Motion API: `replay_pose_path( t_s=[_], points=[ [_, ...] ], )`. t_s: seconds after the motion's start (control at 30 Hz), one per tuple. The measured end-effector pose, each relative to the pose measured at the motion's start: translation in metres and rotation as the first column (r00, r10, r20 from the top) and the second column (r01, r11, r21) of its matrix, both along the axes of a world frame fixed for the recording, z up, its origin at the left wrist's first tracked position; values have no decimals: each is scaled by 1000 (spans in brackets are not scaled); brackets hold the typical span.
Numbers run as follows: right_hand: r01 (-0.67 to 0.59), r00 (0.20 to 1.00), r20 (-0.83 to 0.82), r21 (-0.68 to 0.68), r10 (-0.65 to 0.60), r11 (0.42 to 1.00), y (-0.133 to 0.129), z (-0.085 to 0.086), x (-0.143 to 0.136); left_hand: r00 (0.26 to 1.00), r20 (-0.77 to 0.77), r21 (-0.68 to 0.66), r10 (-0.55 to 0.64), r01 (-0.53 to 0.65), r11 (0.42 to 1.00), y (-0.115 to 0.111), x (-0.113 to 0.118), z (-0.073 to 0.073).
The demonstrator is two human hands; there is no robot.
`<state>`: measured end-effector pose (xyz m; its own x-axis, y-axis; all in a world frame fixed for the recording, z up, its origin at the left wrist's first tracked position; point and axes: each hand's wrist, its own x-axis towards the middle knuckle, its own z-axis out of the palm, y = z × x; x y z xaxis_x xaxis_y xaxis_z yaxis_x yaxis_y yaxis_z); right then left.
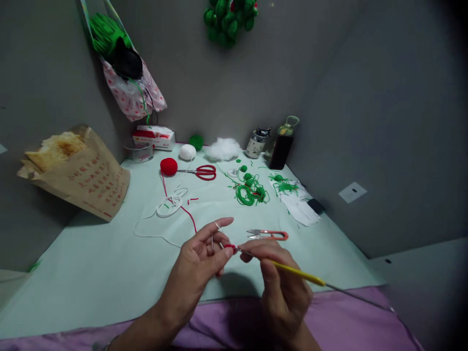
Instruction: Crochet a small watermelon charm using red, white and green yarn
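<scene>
Between the thumb and fingers of my left hand (pixel 201 258) is a small piece of red crochet work (pixel 230 247). White yarn (pixel 161 237) runs from the table up over the raised index finger of that hand. My right hand (pixel 280 280) grips a crochet hook (pixel 298 273) with a yellow handle and metal ends. The hook's tip meets the red piece, close to the left fingertips. A red strand (pixel 190 217) trails from the red yarn ball (pixel 168 166) toward my left hand. Just beyond my right hand lie orange thread snips (pixel 268 235).
Red-handled scissors (pixel 205 172), a white yarn ball (pixel 187 152) and white stuffing (pixel 223 148) lie farther back. Green crocheted pieces (pixel 252 187) with loose strands are at centre right. A paper food bag (pixel 98 185) stands left; a dark bottle (pixel 281 148) stands at the back right.
</scene>
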<state>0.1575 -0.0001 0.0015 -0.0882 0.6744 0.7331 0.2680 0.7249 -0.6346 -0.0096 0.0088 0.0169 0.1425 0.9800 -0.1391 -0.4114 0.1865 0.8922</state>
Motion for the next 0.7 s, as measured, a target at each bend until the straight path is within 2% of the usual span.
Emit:
replay_pose_path(
  t_s=[0.1,0.2,0.27,0.33,0.37,0.43,0.5,0.53,0.6,0.7],
  points=[
    [42,995,90,104,-51,994,0,3,-4,999,-36,15,34,-33,999,0,1,-2],
    [101,966,218,185,-141,978,-1,3,-5,999,1,22,43,-43,999,-1,2,-2],
    [117,920,340,231,-193,966,-2,1,-4,997,76,-7,-5,5,1000,-2,1,1],
    [122,908,365,236,-204,964,-3,-1,-2,976,194,-73,-98,114,991,-1,-1,5],
    [133,934,304,195,-189,972,-2,-1,-1,957,255,-109,-137,169,979,0,-2,6],
    [126,989,70,41,-129,991,0,2,-1,926,339,-160,-165,229,960,1,-4,10],
    [37,982,-181,-121,-58,992,3,5,-3,928,345,-167,-141,208,964,3,-4,12],
    [-24,968,-250,-171,-20,985,4,7,-4,938,323,-157,-126,185,970,3,-4,12],
    [-105,963,-267,-225,42,969,6,9,-7,958,260,-125,-117,153,980,2,-2,12],
    [-90,979,-198,-240,42,966,7,9,-10,977,177,-84,-116,133,988,0,2,9]
  ],
)
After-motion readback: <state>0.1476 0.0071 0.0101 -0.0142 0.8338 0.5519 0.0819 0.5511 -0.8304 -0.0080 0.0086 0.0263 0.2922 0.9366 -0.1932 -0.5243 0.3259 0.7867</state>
